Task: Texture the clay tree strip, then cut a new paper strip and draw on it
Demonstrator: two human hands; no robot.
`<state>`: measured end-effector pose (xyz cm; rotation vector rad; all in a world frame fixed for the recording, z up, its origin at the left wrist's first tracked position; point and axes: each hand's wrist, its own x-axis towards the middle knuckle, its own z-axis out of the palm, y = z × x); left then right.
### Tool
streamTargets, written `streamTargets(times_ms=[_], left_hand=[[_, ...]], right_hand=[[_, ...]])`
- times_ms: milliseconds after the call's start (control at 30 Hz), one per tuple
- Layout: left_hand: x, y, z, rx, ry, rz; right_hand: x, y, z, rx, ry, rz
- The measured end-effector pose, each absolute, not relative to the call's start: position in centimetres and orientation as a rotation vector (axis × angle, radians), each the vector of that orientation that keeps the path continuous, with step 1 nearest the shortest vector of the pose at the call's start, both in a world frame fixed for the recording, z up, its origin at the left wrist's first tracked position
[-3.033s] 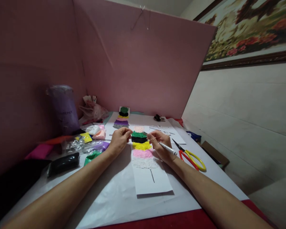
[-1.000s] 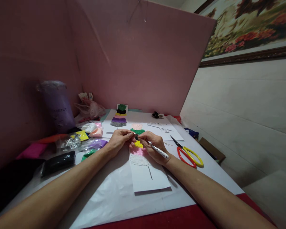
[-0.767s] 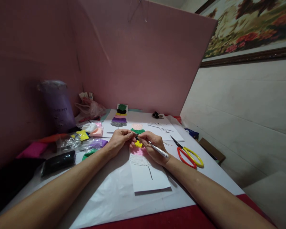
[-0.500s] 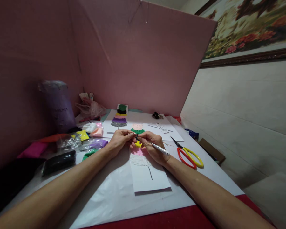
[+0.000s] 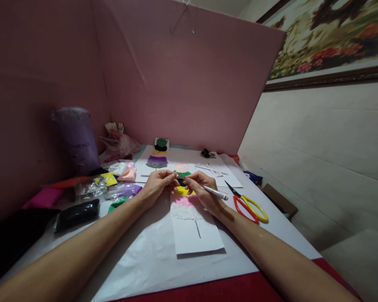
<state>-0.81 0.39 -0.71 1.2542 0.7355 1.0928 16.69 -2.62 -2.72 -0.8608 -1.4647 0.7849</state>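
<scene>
The right hand grips a striped pen-like tool; close beside it, the left hand has its fingertips pinched together. Beneath both lies the color-banded paper. Right of the right hand, scissors rest on the tabletop.

Obstacle beside right hand: scissors

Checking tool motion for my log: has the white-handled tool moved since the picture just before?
Yes: the white-handled tool shifted right and slightly forward, its rear end nearer the scissors.
</scene>
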Motion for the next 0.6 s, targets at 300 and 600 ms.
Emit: streamTargets(times_ms=[300, 600], left_hand=[[-0.87, 0.14, -0.46, 1.326, 0.736, 1.110], [-0.92, 0.26, -0.52, 1.267, 0.771, 1.110]], right_hand=[[16.74, -3.01, -2.40, -0.878, -1.514, 0.791], [16.70, -3.19, -2.21, -0.893, -1.518, 0.786]])
